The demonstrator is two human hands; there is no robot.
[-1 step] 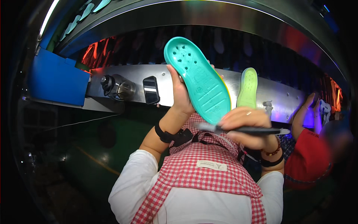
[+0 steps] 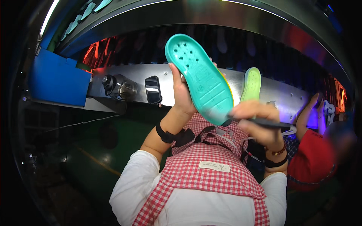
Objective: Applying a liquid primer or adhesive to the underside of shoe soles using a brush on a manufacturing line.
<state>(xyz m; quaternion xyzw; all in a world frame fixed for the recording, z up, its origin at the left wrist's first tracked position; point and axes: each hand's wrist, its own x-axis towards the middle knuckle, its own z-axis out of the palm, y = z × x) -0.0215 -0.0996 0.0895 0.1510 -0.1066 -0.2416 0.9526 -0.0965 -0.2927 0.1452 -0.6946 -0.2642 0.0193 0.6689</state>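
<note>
My left hand [image 2: 181, 92] is closed round a teal shoe sole [image 2: 203, 81], its fingers behind it and its thumb along the left edge. The sole is tilted, its raised rim and inner side facing me; one end has a cluster of holes, the other several grooves. A yellow strip shows along its right edge. In my right hand [image 2: 260, 116] is a black-handled brush [image 2: 269, 123], its pale tip blurred against the lower end of the sole. A thin clear tube hangs by the handle. A light green sole [image 2: 251, 88] lies on the metal ledge beyond my right hand.
On the metal ledge [image 2: 139, 71] are a phone [image 2: 153, 90] and a clear bottle with a dark lid [image 2: 122, 88]. A blue box [image 2: 56, 81] stands at the left. Behind the ledge is a dark machine opening with hanging strips. A co-worker in red [image 2: 311, 160] is at the right.
My right hand has moved slightly to the right, and the brush tip has swung up onto the sole's lower end. The teal sole has shifted slightly upward in my left hand.
</note>
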